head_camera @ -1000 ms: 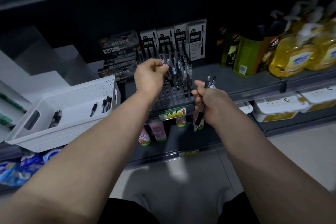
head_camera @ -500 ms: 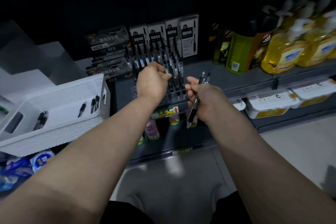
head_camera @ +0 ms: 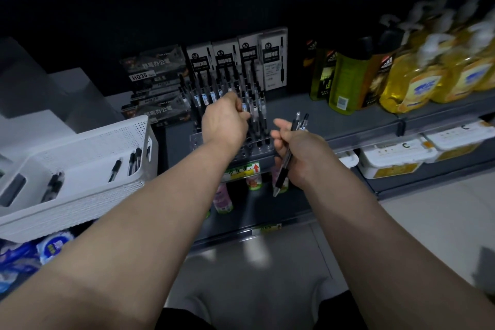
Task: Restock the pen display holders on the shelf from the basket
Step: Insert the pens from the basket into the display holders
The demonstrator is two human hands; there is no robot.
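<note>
A clear tiered pen display holder (head_camera: 257,146) stands on the grey shelf, with several black pens upright in its holes. My left hand (head_camera: 223,122) hovers over the holder's middle rows, its fingers curled and pinching a pen (head_camera: 245,110) among the standing ones. To the right, my right hand (head_camera: 297,154) grips two or three black pens (head_camera: 288,155) in a bundle, tips pointing down. The white perforated basket (head_camera: 80,195) sits at the left with a few pens (head_camera: 134,161) left inside.
Boxed pen packs (head_camera: 235,59) stand behind the holder, dark stationery boxes (head_camera: 155,83) to its left. Green and yellow bottles (head_camera: 417,80) fill the shelf's right side. White tubs (head_camera: 396,155) and small bottles (head_camera: 223,197) sit on the lower shelf.
My left hand has stayed over the holder's rows, shifting slightly back among the pens. My right hand keeps its bundle beside the holder. The view has tilted a little.
</note>
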